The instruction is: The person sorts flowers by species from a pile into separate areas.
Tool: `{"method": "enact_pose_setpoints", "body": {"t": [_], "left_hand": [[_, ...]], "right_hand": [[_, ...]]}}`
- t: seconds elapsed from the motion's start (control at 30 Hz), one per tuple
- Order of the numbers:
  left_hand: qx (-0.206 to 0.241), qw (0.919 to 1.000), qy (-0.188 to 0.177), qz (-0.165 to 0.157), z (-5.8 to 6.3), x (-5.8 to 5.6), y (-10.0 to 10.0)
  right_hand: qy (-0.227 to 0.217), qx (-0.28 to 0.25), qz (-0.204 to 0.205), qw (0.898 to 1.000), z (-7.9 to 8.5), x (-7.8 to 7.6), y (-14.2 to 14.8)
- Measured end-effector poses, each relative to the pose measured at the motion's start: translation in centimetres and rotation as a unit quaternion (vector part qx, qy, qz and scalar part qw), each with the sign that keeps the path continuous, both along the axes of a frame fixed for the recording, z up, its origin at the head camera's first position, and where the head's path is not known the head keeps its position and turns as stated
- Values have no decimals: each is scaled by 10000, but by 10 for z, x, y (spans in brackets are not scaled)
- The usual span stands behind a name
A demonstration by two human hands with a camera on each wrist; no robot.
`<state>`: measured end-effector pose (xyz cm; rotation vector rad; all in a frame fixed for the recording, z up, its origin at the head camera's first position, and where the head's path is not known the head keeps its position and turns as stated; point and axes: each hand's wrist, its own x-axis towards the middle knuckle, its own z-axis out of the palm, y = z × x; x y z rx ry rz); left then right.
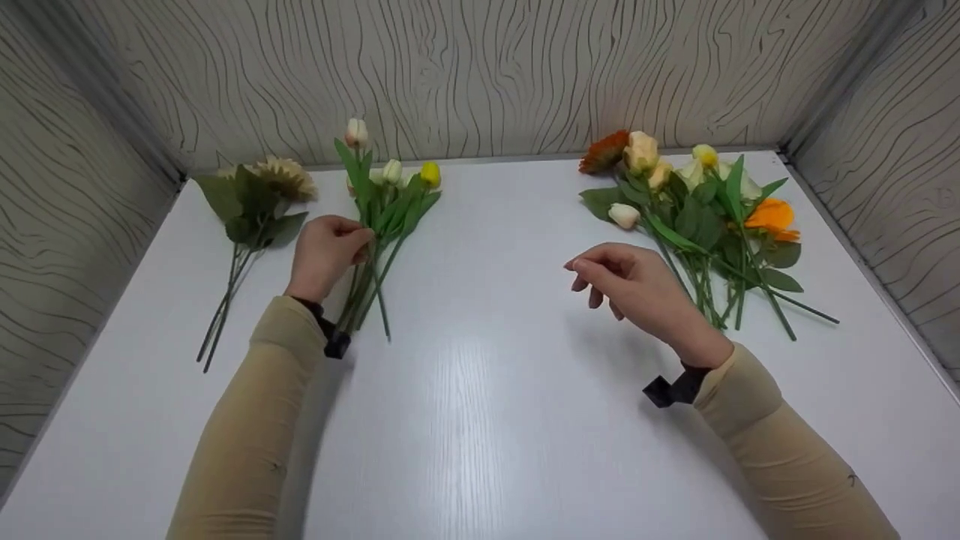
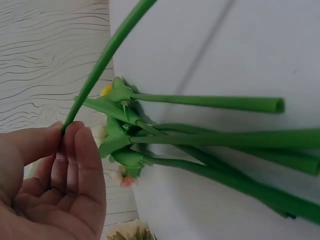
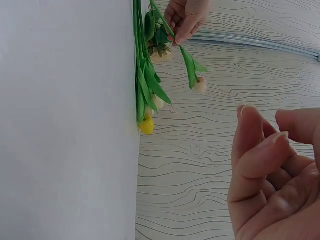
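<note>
My left hand (image 1: pixel 324 253) pinches the green stem of a pale pink-white tulip (image 1: pixel 356 133) between thumb and fingertips. In the left wrist view that stem (image 2: pixel 102 60) slants up, raised off the table. Beneath it lies a bunch of tulips, among them a yellow tulip (image 1: pixel 430 175) and a white tulip (image 1: pixel 392 172), their stems pointing toward me. The right wrist view shows the held tulip's bloom (image 3: pixel 200 85) apart from the others. My right hand (image 1: pixel 637 289) hovers over the table with loosely bent fingers and holds nothing; the right pile of flowers is nearest to it.
On the white table (image 1: pixel 465 420), a cream flower (image 1: pixel 285 178) with dark leaves lies at the left. The right pile includes an orange flower (image 1: pixel 771 216), a rust-red flower (image 1: pixel 604 152), a peach rose (image 1: pixel 641 152) and a loose pale tulip (image 1: pixel 624 215). Wood-patterned panels (image 1: pixel 480 75) enclose the table.
</note>
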<state>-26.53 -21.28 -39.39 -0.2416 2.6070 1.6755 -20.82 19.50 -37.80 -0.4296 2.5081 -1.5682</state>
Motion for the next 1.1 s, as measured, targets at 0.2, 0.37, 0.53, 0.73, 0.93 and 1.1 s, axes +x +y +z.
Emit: {"method": "enact_pose_setpoints", "body": {"t": [0.2, 0.37, 0.53, 0.73, 0.93, 1.1], "left_hand": [[-412, 9989, -217, 69, -7, -10, -2], [-655, 9974, -279, 106, -12, -18, -2], [-673, 9974, -227, 135, -14, -21, -1], [-591, 9980, -223, 50, -15, -22, 2], [-1022, 9945, -227, 19, -16, -24, 2], [-1150, 9932, -204, 38, -16, -24, 0]], "right_hand": [[-53, 50, -12, 10000, 1, 0, 0], [-10, 46, -18, 10000, 1, -1, 1], [-12, 97, -30, 9999, 1, -1, 1], [36, 157, -43, 9999, -1, -1, 1], [104, 145, 1, 9998, 0, 0, 1], [69, 160, 15, 9998, 0, -1, 2]]}}
